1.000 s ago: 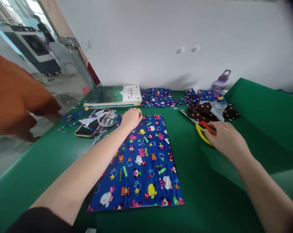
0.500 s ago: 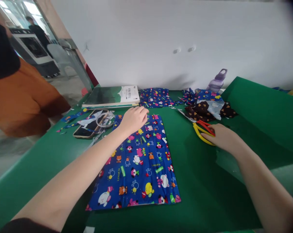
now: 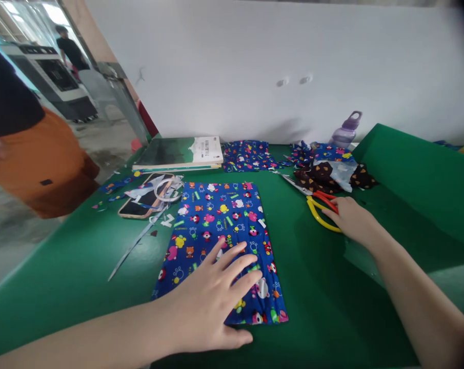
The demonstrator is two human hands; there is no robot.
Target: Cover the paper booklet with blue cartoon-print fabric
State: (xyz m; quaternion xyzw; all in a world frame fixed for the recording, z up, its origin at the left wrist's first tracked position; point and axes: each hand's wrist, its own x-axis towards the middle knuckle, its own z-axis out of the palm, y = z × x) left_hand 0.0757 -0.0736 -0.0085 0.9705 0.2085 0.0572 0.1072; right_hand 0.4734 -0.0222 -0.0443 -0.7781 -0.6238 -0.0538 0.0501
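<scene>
A blue piece of fabric (image 3: 216,205) printed with cartoon animals lies flat in front of me. My left hand (image 3: 216,292) rests over its lower part with the fingers spread, the thumb past the near edge. To the right, my right hand (image 3: 349,218) holds the scissors (image 3: 320,205), which have one red and one yellow handle. The blades point toward the far left and lie near the table surface. Part of the handles is hidden by my fingers.
Books (image 3: 178,151) lie at the back left, beside a folded blue cloth (image 3: 245,155). A phone (image 3: 143,200) has ribbon and scraps on it. Brown cloth scraps (image 3: 318,177), a purple bottle (image 3: 345,130) and a green raised panel (image 3: 412,189) are at right. A person (image 3: 43,154) stands left.
My left hand has moved from the fabric's far edge toward me and its fingers have spread. My right hand stays on the scissors. The person at left has shifted.
</scene>
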